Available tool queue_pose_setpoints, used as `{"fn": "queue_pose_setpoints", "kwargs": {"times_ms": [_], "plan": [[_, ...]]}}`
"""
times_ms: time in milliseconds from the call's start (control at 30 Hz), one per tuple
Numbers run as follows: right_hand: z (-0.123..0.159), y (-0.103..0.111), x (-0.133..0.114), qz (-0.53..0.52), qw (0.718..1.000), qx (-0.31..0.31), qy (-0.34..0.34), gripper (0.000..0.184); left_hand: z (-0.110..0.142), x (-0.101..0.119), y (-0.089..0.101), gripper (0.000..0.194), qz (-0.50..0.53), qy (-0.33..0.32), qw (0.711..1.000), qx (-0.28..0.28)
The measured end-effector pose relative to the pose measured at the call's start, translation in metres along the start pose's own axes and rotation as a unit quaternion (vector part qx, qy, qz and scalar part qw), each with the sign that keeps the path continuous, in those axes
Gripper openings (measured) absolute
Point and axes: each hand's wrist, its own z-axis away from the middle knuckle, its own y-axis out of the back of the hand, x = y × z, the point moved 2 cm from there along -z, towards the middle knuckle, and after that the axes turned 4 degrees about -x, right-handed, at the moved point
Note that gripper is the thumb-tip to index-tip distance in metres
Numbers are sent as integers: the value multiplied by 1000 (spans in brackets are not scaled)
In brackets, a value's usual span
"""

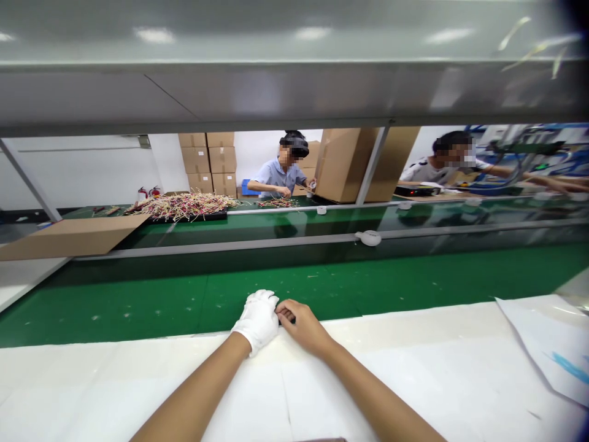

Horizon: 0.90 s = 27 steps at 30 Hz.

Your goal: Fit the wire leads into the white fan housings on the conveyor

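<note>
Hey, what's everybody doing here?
A person's gloved left hand and bare right hand meet over something small and dark, at the edge of a white-covered bench beside a green conveyor belt. Across the belt, a co-worker in a blue shirt works near a heap of red-tipped sticks.

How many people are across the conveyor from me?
2: one person at centre, beside stacked cardboard boxes; one person at right, past a large carton. Others may be hidden.
</note>
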Motion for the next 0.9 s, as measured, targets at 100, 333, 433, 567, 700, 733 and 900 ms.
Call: {"fn": "queue_pose_setpoints", "kwargs": {"times_ms": [100, 333, 433, 567, 700, 733, 900], "plan": [[0, 0, 0, 1, 1000, 1, 2, 9, 1, -1, -1, 36, 1, -7, 1000, 7], [0, 0, 1, 4, 1000, 2, 6, 10, 0, -4, -5, 34, 3, -15, 1000, 23], [0, 0, 1, 2, 1000, 0, 7, 10, 0, -4, -5, 36, 3, -15, 1000, 21], [0, -1, 2, 1, 1000, 1, 7, 9, 1, -3, -2, 36, 2, -11, 1000, 15], [0, 0, 1, 2, 1000, 3, 7, 9, 1, -2, -1, 37, -3, -5, 1000, 3], [0, 0, 1, 2, 1000, 3, 8, 9, 1, -1, -1, 37, -4, -4, 1000, 2], [1, 1, 0, 4, 1000, -1, 10, 9, 1, -1, 0, 35, -5, -9, 1000, 5]]}}
